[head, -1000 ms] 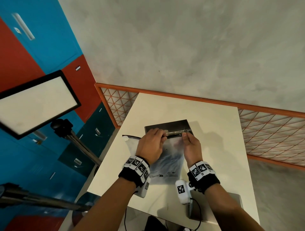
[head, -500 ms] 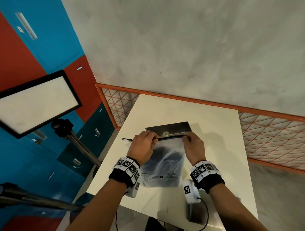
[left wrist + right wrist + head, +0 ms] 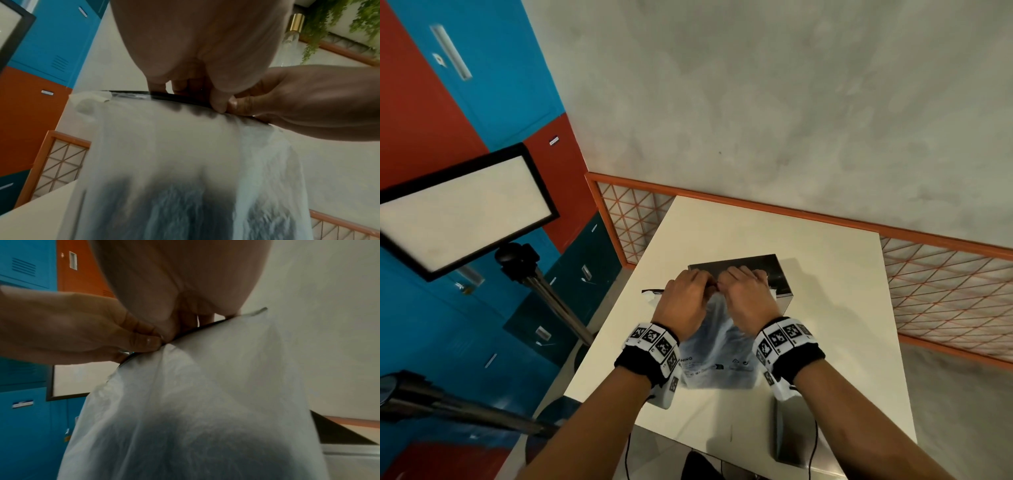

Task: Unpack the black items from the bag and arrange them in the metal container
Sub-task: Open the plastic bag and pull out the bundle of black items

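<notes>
step: opening the bag; nothing unpacked yet, by the look of it
bag (image 3: 717,346): frosted plastic, held up off the bench (image 3: 825,308), hanging from its top edge
black strip (image 3: 131,94): seal along the bag mouth, long axis runs left-right between the hands
left hand (image 3: 683,303): fingers (image 3: 219,104) pinched on the strip near its middle
right hand (image 3: 748,298): fingers (image 3: 180,324) pinched on the same strip, thumbs of both hands touching
key relation: both grips meet mid-strip, so the mouth likely opens by pulling front and back apart, not sideways
black items (image 3: 205,443): dark mass low in the bag, directly below both hands
metal container (image 3: 779,274): on the bench just past the hands, right hand slightly nearer
risk: thin film, could tear or slip
</notes>
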